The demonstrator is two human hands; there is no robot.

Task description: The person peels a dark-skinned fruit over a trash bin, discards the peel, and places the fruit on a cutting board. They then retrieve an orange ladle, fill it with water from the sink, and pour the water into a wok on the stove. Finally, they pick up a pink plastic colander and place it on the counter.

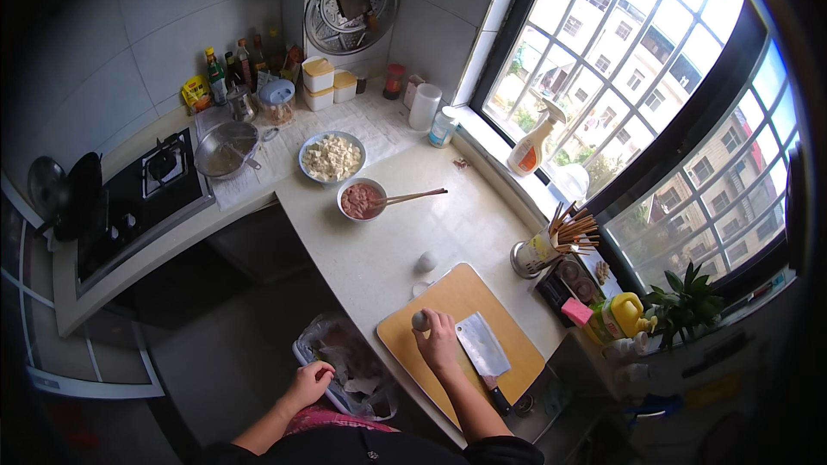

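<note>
My right hand is closed round a greyish egg, held at the left part of the wooden cutting board. Just right of that hand, a cleaver with a broad blade and dark handle lies on the board. A second pale egg sits on the counter beyond the board's far edge, with a small whitish piece close by. My left hand is closed, its fingers curled beside the lined trash bin; whatever it may hold is hidden.
On the counter stand a bowl of minced meat with chopsticks and a bowl of crumbled tofu. A chopstick holder stands near the window. The gas stove, a strainer and seasoning bottles are at the left.
</note>
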